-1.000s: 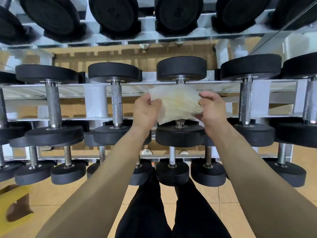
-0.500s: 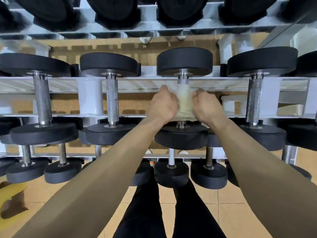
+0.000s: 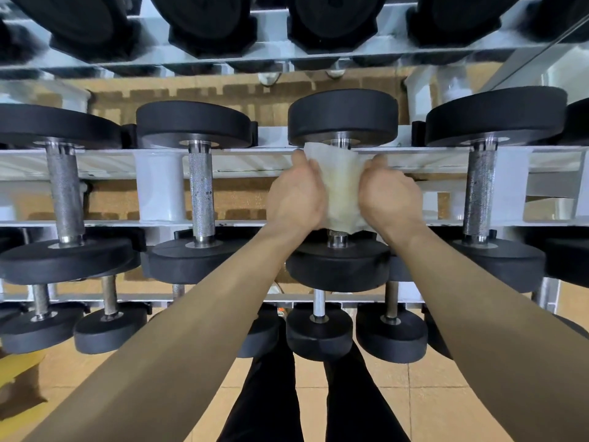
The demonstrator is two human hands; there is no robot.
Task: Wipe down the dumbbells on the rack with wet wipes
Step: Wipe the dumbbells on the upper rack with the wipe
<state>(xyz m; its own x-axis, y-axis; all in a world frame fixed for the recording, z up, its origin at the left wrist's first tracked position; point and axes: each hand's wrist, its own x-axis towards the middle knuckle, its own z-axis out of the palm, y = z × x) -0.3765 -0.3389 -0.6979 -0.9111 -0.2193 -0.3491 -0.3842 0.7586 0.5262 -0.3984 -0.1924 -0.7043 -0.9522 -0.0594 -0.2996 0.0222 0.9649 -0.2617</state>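
A black dumbbell [image 3: 342, 118] with a steel handle lies on the middle tier of the white rack [image 3: 156, 186], straight ahead of me. A pale, yellowish wet wipe [image 3: 341, 189] is wrapped around its handle and hides most of the bar; only the bar's ends show. My left hand [image 3: 294, 196] grips the wipe from the left side and my right hand [image 3: 387, 194] grips it from the right. Both hands are closed around the wipe and the handle.
More black dumbbells [image 3: 199, 189] lie left and right on the same tier. Bigger ones fill the top shelf [image 3: 204, 23] and smaller ones [image 3: 318, 330] the bottom tier. My legs stand on tan floor tiles [image 3: 430, 393]. A yellow object [image 3: 16, 368] lies at lower left.
The wipe was held spread open between my hands above the handle. Both hands have since closed it around the handle and slid a little toward the far head.
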